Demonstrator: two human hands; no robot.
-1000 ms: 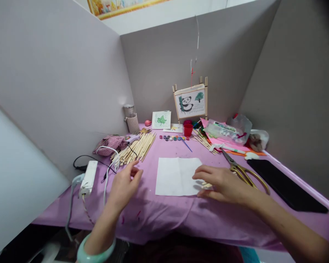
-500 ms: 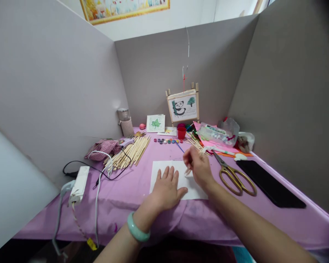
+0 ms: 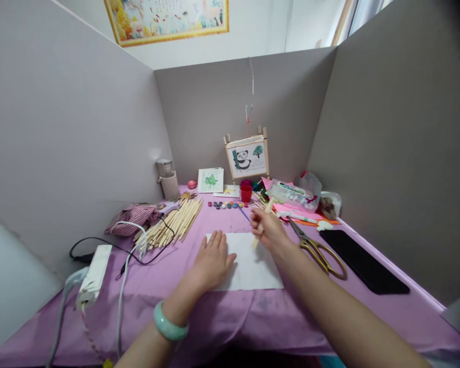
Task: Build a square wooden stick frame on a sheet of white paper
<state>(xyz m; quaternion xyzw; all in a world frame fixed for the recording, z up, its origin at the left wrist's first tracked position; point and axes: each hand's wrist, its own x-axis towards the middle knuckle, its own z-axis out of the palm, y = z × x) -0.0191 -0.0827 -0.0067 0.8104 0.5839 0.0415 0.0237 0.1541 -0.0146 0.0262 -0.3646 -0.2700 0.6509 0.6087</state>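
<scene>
My left hand (image 3: 211, 261) lies flat on the left part of a white sheet of paper (image 3: 240, 273), fingers out and slightly apart. My right hand (image 3: 269, 228) is closed around a pale wooden stick (image 3: 269, 205). The stick slants, its lower end (image 3: 255, 243) pointing down over the paper's upper right; whether it touches cannot be made out because of blur. The gold-handled scissors (image 3: 317, 250) lie just right of my right hand. A thin blue paintbrush (image 3: 243, 211) rests beyond the paper.
Bamboo sticks (image 3: 182, 220) are piled at left, with a power strip (image 3: 95, 273) and cables nearby. Paint pots (image 3: 224, 205), a red cup (image 3: 246, 193) and a framed panda picture (image 3: 249, 157) stand behind. A black phone-like slab (image 3: 362, 260) lies right. Grey panels (image 3: 383, 153) enclose the table.
My left hand has slid toward the paper's left edge. My right hand has lifted and turned a little, so the stick shows more clearly. The whole view has shifted slightly.
</scene>
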